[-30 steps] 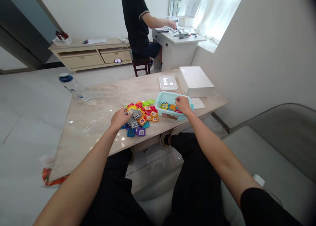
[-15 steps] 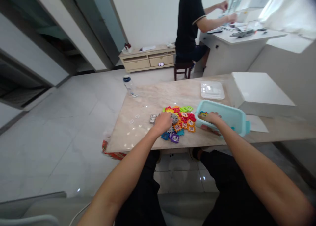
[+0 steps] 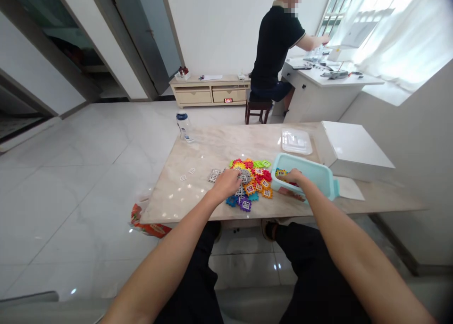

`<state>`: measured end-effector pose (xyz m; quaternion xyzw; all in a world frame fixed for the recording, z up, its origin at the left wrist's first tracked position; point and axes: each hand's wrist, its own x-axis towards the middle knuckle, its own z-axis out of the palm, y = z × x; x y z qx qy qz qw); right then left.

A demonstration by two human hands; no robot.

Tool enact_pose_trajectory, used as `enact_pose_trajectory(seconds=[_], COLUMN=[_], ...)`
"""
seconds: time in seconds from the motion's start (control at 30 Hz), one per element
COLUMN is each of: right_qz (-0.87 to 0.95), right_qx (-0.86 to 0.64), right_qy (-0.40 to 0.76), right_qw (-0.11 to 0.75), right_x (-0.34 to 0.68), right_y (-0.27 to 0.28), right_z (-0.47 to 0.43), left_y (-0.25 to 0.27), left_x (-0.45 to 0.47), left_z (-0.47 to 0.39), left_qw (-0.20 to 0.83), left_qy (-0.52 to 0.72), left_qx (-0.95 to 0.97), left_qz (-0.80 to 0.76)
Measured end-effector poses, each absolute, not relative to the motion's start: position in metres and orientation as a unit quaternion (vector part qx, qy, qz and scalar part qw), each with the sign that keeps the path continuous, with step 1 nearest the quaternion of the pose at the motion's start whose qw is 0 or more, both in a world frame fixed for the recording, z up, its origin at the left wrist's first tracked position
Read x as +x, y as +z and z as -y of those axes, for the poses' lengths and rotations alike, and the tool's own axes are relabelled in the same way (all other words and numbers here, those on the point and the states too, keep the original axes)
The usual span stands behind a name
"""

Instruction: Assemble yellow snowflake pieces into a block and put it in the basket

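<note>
A heap of colourful plastic interlocking building pieces (image 3: 258, 175), several with white window-shaped inserts, lies on the table. My left hand (image 3: 227, 182) is at the heap's left side, its fingers closed at a grey building piece (image 3: 244, 177). Inside the light blue plastic bin (image 3: 316, 166), my right hand (image 3: 296, 176) reaches to the left end. Its fingers are bent and partly hidden, touching yellow and blue building pieces (image 3: 281, 172). More grey pieces (image 3: 214, 175) lie left of my left hand.
Two white window inserts (image 3: 183, 178) lie at the table's left. A water bottle (image 3: 184, 127) stands at the far left corner. Behind the bin are a clear lid (image 3: 296, 141) and a white box (image 3: 357, 147). Another person (image 3: 278, 45) sits at a desk beyond.
The camera view has tilted up and shifted. My right hand has drawn its fingers in at the bin's left end, over the yellow and blue pieces. My left hand stays at the heap.
</note>
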<state>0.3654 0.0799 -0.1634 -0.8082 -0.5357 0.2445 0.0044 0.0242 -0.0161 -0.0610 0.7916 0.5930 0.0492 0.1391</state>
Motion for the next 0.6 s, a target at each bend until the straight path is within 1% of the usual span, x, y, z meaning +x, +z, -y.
enact_pose_trajectory(seconds=[0.13,0.33,0.4,0.5,0.6], right_qz=[0.531,0.526,0.53,0.541,0.535], right_qx=[-0.794,-0.771,-0.756,-0.723,-0.707], right_qy=[0.296,0.345,0.366,0.411,0.432], right_qw=[0.001,0.095,0.112,0.123,0.166], right_x=[0.368,0.372,0.374,0.374,0.371], right_y=[-0.162,-0.166,-0.167,-0.166,-0.161], right_z=[-0.08,-0.079,-0.077,-0.073,-0.07], left_y=[-0.061,-0.065,-0.067,-0.069,-0.072], left_x=[0.015,0.006,0.007,0.018,0.045], left_z=[0.017,0.014,0.013,0.011,0.012], left_qw=[0.146,0.156,0.16,0.177,0.17], left_qy=[0.054,0.068,0.071,0.09,0.104], left_qx=[0.789,0.781,0.789,0.812,0.833], left_qz=[-0.594,-0.601,-0.59,-0.549,-0.516])
